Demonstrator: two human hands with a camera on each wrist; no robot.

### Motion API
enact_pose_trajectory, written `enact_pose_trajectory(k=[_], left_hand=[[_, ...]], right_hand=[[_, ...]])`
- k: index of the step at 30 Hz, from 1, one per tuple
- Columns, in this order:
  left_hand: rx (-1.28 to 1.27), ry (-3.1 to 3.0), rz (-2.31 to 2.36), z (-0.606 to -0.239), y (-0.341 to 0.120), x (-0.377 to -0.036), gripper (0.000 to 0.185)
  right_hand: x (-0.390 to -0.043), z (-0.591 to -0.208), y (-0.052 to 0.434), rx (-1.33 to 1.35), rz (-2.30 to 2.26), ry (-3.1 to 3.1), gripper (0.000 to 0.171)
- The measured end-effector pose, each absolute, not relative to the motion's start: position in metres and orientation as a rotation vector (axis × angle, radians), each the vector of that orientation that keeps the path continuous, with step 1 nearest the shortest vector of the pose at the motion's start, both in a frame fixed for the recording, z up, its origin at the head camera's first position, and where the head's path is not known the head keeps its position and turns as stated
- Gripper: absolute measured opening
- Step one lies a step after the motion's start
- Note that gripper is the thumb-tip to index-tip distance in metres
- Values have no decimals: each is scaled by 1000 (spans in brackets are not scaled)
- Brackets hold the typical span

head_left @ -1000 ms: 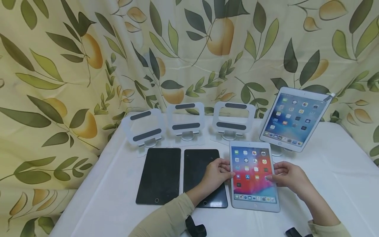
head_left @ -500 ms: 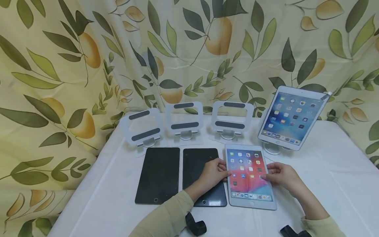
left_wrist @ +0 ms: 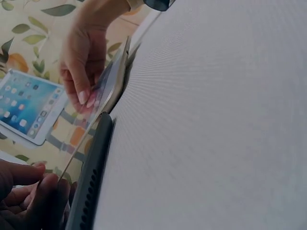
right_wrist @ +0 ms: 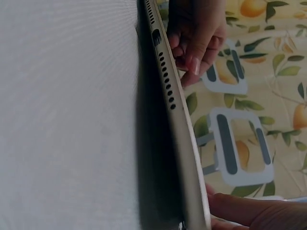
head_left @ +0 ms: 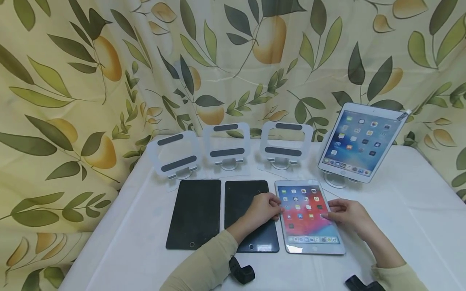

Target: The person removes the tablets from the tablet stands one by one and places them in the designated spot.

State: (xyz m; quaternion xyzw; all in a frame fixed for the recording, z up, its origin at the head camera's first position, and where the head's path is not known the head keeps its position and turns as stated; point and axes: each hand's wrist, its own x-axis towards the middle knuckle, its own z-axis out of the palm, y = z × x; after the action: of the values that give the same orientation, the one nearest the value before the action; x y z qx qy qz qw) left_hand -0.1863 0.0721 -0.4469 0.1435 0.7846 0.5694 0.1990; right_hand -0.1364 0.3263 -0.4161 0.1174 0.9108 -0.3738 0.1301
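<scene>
A white-framed tablet point(head_left: 309, 220) with a lit red and blue home screen is between both hands, at the right end of a row with two dark tablets. My left hand point(head_left: 263, 208) pinches its left edge, the wrist passing over the nearer dark tablet point(head_left: 233, 206). On the opposite edge, my right hand point(head_left: 349, 216) grips the tablet with the thumb over the screen. The right wrist view shows the white tablet's bottom edge point(right_wrist: 168, 81) with a dark shadow beneath it. The other dark tablet point(head_left: 194, 214) lies flat farther left.
Behind the tablets stand three white stands point(head_left: 285, 141) with dark grey pads. A fourth stand point(head_left: 335, 180) at the back right bears another lit white tablet point(head_left: 364, 141). A white cloth point(head_left: 120, 242) covers the table; a leaf-and-fruit patterned curtain point(head_left: 164, 81) hangs behind.
The white tablet has shifted slightly left, nearer the dark tablet, and its top edge has dropped a little in view. Both hands have kept hold of it throughout.
</scene>
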Motion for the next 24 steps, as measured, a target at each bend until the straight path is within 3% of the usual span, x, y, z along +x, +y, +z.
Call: enact_pose_trajectory(k=[24], left_hand=[[400, 2189, 1613, -446, 74, -188, 22]], right_hand=[[-133, -407, 334, 456, -1191, 2634, 70]])
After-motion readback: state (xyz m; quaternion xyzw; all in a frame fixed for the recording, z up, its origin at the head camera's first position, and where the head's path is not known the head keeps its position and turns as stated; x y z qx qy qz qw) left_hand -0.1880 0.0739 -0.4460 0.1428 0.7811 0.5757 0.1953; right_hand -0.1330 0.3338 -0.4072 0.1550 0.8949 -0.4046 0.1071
